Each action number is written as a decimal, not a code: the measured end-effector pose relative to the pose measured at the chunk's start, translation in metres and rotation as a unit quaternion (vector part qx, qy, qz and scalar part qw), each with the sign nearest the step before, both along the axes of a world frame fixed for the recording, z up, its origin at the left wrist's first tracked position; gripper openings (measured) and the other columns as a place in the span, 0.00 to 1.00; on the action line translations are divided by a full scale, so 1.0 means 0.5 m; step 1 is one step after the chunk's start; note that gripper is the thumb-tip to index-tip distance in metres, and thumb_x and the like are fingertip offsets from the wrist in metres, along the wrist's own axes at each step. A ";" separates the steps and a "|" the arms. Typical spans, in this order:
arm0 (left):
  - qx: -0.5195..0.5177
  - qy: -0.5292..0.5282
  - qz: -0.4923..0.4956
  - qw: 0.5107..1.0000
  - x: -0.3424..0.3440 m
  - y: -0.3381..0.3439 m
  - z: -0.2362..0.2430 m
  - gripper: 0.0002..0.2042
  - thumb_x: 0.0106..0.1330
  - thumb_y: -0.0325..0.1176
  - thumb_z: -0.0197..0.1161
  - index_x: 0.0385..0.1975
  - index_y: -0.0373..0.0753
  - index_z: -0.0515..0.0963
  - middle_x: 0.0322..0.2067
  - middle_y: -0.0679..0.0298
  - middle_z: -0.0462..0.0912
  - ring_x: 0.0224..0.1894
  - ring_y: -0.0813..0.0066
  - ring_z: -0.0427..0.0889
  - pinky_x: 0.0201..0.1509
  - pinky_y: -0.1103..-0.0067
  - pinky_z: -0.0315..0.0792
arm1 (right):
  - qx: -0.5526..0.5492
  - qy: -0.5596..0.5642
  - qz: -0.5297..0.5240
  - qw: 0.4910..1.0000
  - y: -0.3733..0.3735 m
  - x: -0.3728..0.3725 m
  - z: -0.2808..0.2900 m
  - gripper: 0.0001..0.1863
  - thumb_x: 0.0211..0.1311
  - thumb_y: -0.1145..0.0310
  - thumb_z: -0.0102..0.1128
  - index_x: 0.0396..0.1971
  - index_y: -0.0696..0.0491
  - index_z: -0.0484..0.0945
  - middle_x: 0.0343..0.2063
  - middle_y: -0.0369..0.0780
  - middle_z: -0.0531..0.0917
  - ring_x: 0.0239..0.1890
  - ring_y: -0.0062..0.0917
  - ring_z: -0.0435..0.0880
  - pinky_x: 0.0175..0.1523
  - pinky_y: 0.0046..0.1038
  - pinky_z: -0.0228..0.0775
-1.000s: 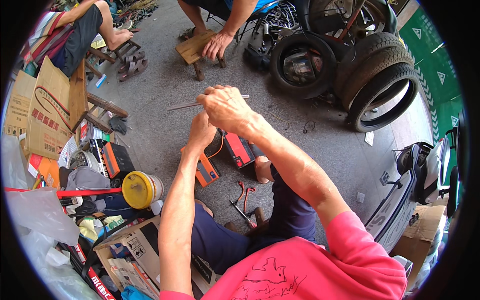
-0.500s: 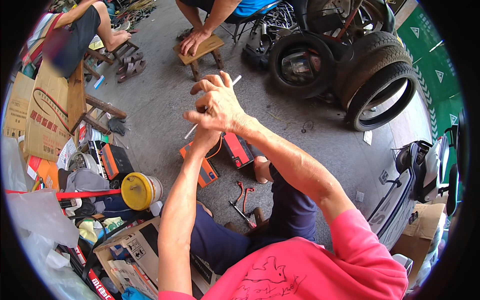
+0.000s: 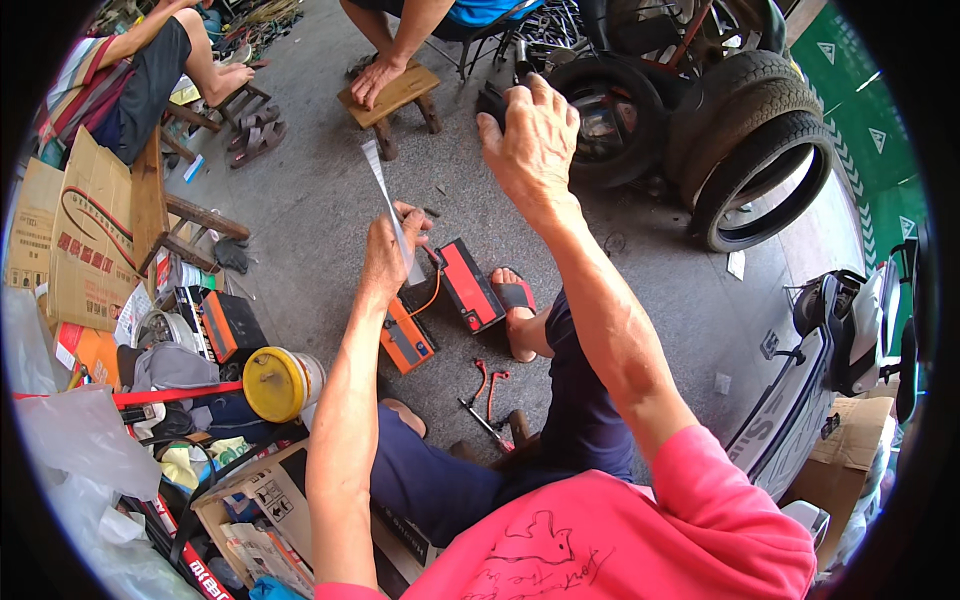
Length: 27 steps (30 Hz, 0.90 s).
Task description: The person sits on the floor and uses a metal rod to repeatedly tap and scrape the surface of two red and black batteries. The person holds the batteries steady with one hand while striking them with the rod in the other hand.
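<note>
My left hand point(image 3: 388, 250) is closed on a long, thin silvery strip point(image 3: 380, 185), which stands steeply tilted and looks slightly blurred. My right hand point(image 3: 530, 135) is raised to the right of it, fingers apart and loosely bent, with nothing visible in them. Below my left hand lie an orange battery point(image 3: 407, 338) and a red-topped battery point(image 3: 470, 285), with an orange wire between them. Red-handled leads and a tool point(image 3: 483, 425) lie on the ground between my legs.
Two people sit ahead, one's hand point(image 3: 380, 75) on a wooden stool point(image 3: 408, 95). Tyres point(image 3: 760, 180) are piled at right, beside a scooter point(image 3: 800, 370). Cardboard point(image 3: 90, 230), a yellow-lidded bucket point(image 3: 275, 385) and a wooden bench point(image 3: 150, 200) crowd the left.
My right hand has let go of the strip and moved up and right. My left hand keeps the strip, now tilted the other way. The other person's hand shifted on the stool.
</note>
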<state>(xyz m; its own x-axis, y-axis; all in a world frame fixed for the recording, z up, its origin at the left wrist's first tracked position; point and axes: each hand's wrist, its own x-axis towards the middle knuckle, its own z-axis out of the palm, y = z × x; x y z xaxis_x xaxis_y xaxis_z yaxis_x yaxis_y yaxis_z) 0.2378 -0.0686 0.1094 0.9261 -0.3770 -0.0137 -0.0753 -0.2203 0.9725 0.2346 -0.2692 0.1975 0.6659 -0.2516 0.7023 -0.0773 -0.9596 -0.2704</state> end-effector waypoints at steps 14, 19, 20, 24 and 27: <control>-0.004 -0.021 0.030 0.999 0.012 0.002 -0.028 0.15 0.64 0.27 0.59 0.50 0.32 0.73 0.41 0.57 0.82 0.43 0.76 0.81 0.41 0.81 0.78 | 0.120 0.104 0.090 0.983 0.004 -0.026 -0.013 0.12 0.47 0.63 0.64 0.21 0.57 0.81 0.25 0.45 0.80 0.32 0.38 0.81 0.39 0.37 0.68; 0.182 -0.180 0.106 0.961 -0.003 -0.020 -0.007 0.08 0.59 0.29 0.66 0.33 0.31 0.81 0.20 0.63 0.82 0.24 0.84 0.80 0.26 0.83 0.73 | 0.126 0.150 0.058 0.979 -0.006 -0.037 0.011 0.14 0.52 0.60 0.63 0.23 0.57 0.84 0.17 0.45 0.81 0.24 0.37 0.83 0.34 0.35 0.75; 0.121 -0.186 0.138 0.965 -0.008 -0.034 -0.002 0.09 0.56 0.32 0.70 0.25 0.33 0.81 0.13 0.66 0.78 0.16 0.86 0.74 0.21 0.83 0.66 | 0.132 0.129 0.050 0.982 -0.012 -0.036 -0.001 0.14 0.53 0.59 0.62 0.25 0.57 0.84 0.17 0.45 0.82 0.22 0.36 0.84 0.34 0.33 0.75; 0.153 -0.169 0.119 0.966 -0.012 -0.029 0.005 0.18 0.57 0.45 0.70 0.22 0.33 0.81 0.13 0.67 0.76 0.16 0.84 0.72 0.19 0.83 0.64 | 0.208 0.136 0.031 0.968 -0.019 -0.047 0.025 0.15 0.54 0.58 0.62 0.28 0.57 0.85 0.17 0.44 0.83 0.21 0.33 0.84 0.33 0.32 0.75; 0.194 -0.145 0.121 0.963 -0.003 -0.034 0.005 0.26 0.57 0.55 0.66 0.21 0.32 0.80 0.14 0.67 0.76 0.16 0.80 0.74 0.21 0.81 0.70 | 0.223 0.147 0.030 0.963 -0.023 -0.050 0.030 0.16 0.55 0.58 0.62 0.28 0.57 0.85 0.17 0.44 0.83 0.21 0.32 0.84 0.33 0.32 0.76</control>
<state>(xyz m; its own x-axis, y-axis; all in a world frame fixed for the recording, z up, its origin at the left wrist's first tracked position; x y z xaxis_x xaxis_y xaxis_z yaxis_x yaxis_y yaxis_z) 0.2365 -0.0855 0.1118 0.9724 -0.1683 0.1619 -0.2316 -0.6075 0.7598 0.2097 -0.2804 0.2123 0.8418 -0.4398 0.3128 -0.1615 -0.7583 -0.6316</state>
